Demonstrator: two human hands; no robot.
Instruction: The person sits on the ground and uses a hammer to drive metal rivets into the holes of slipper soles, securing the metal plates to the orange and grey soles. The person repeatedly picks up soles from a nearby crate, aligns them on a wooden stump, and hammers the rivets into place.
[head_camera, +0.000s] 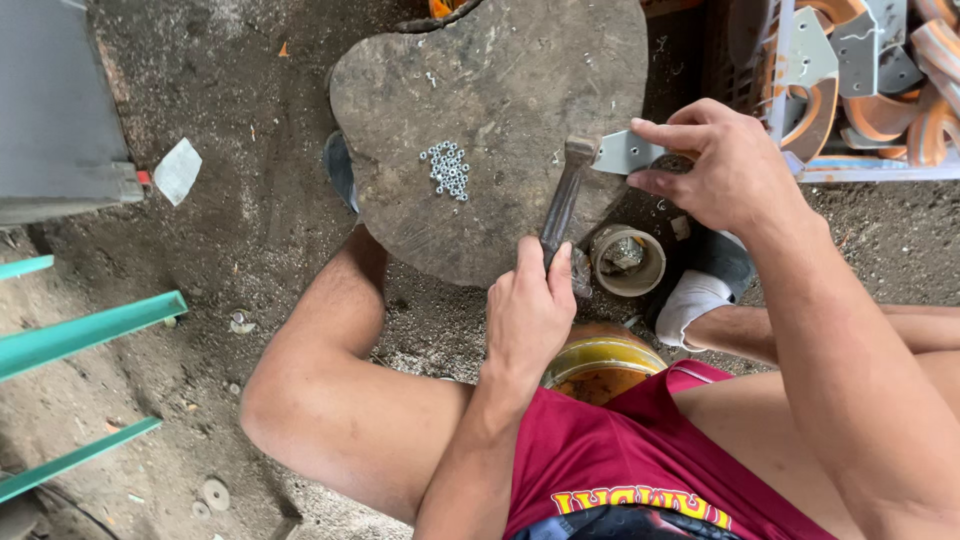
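Looking down from the head camera, only part of the scene can be seen clearly. The lower end of the hammer (563, 200) handle is hidden inside the left hand (528, 310), which is wrapped tight around it. The hammer's long side runs up and a little to the right, away from the body, and its head rests at the far end, on the edge of the round wooden block (500, 70). The head is touching the near end of a flat grey metal plate (622, 152). The other end of that plate is covered by the right hand (722, 165), whose fingers and thumb are pinched onto it. The plate lies sideways, its long side pointing left toward the hammer. A small heap of shiny nuts (447, 168) is left on the block, well apart from the hammer. What sits inside the small round pot (628, 260) below the plate is hard to make out. The crate (850, 90) of orange and grey parts is cut off at the top right.
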